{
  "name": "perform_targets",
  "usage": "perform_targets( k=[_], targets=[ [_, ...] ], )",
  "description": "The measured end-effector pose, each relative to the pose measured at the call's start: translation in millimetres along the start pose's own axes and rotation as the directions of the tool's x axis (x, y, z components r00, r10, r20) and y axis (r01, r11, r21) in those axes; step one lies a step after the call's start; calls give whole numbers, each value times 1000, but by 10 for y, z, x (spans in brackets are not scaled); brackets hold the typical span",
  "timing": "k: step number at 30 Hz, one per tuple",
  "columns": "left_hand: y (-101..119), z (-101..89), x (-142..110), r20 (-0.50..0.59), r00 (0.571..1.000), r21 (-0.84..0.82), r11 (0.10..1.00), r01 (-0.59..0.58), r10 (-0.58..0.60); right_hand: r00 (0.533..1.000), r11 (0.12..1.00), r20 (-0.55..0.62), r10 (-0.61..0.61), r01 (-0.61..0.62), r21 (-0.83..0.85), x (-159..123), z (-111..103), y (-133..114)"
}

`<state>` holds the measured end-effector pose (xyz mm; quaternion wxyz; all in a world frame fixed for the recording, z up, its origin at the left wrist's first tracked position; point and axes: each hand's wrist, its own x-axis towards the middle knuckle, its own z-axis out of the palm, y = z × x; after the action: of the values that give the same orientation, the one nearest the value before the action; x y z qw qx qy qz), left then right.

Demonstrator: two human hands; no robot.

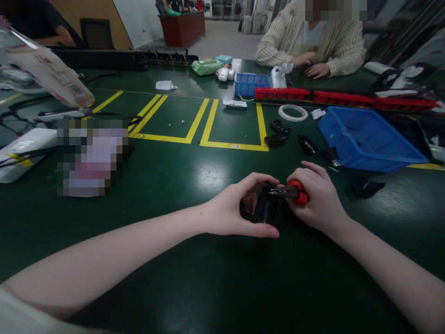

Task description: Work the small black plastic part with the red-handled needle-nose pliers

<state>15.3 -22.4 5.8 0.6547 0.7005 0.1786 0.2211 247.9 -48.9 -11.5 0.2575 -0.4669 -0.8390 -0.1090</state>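
Note:
Near the middle of the green table, my left hand (239, 204) curls round a black plastic part (267, 208), thumb below and fingers above. My right hand (314, 197) is closed on a pair of pliers with red handles (299, 192). The metal jaws of the pliers reach left to the top of the black part and touch it or lie just over it; I cannot tell whether they grip it. Other black parts (308, 144) lie on the table beyond my right hand, and a further black piece (366, 187) is off to its right.
A blue bin (371, 139) stands at the right, a smaller blue basket (252, 85) farther back. Red strips (340, 99) and a tape roll (292, 112) lie across the far side. A bottle (48, 65) and a blurred-out phone-like object (95, 160) are left. A person in stripes (313, 41) sits opposite.

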Motion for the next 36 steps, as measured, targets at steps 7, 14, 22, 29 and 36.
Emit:
perform_targets(
  k=[7,14,22,29,36],
  targets=[
    [-31,2,-13,-19,1000,-28,999,-21,21,1000,999,-6,26,-26,31,-6,1,4],
    [-27,7,-11,-41,998,-28,999,-38,37,999,999,5,34,-35,42,-7,-7,8],
    [-22,0,-15,-44,998,-26,999,-34,33,997,996,30,71,-73,58,8,-17,-7],
    [-20,-1,-12,-68,997,22,999,-47,48,993,993,47,106,-108,41,20,-58,-9],
    [-14,-25,4,-50,999,22,1000,11,-10,991,992,65,119,-121,33,4,-55,-20]
  ],
)
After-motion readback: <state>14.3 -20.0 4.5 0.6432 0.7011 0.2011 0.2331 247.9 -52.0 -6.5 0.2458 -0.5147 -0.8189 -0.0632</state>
